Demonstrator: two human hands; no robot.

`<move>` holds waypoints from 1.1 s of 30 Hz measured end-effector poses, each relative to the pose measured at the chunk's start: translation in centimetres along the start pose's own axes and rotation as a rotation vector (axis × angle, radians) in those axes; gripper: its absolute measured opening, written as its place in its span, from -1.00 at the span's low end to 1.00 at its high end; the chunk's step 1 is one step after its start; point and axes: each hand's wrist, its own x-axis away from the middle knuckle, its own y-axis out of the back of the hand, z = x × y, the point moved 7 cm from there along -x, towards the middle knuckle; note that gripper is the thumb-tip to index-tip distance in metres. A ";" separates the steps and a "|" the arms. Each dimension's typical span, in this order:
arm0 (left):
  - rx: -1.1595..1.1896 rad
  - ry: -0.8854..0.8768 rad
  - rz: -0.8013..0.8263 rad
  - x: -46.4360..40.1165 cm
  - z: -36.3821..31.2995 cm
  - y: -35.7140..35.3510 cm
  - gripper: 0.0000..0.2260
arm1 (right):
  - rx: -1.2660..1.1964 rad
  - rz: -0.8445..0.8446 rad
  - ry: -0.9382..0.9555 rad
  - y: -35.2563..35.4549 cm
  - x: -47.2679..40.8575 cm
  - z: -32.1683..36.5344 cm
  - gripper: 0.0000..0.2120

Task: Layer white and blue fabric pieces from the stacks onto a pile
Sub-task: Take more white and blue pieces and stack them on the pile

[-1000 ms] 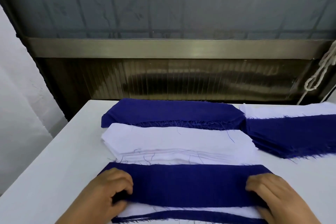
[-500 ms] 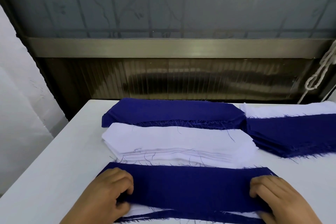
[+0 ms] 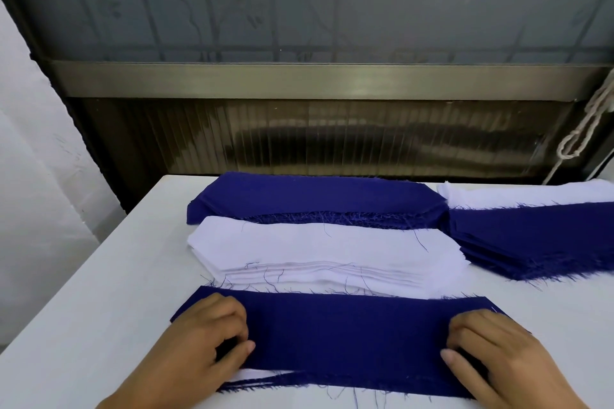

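Note:
A long blue fabric piece [image 3: 345, 339] lies on top of the near pile, with a sliver of white fabric [image 3: 259, 374] and blue frayed edges showing under it. My left hand [image 3: 202, 345] pinches its left end, fingers curled over the cloth. My right hand [image 3: 495, 355] pinches its right end the same way. Behind the pile sits a stack of white pieces [image 3: 325, 256]. Farther back lies a stack of blue pieces [image 3: 315, 199].
A second layered heap of blue [image 3: 538, 239] and white fabric [image 3: 531, 192] lies at the right. All rest on a white table [image 3: 109, 292], whose left edge drops off. A wall with a metal rail stands behind; a knotted cord [image 3: 578, 139] hangs at right.
Both hands have drawn the blue piece nearer to me over the pile, so it now covers almost all of the white layer that showed below it.

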 end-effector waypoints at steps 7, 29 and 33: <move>0.008 0.019 0.033 0.3 0.4 -0.8 -0.86 | 0.032 0.136 -0.006 -1.4 -0.2 0.3 -0.76; -0.194 0.440 -0.246 -11.4 5.5 1.0 -0.58 | -0.108 0.069 -0.422 -5.0 -11.9 -6.5 -0.65; -0.238 0.509 -0.207 -13.1 8.2 0.5 -0.53 | -0.188 0.132 -0.466 -7.1 -13.6 -8.2 -0.55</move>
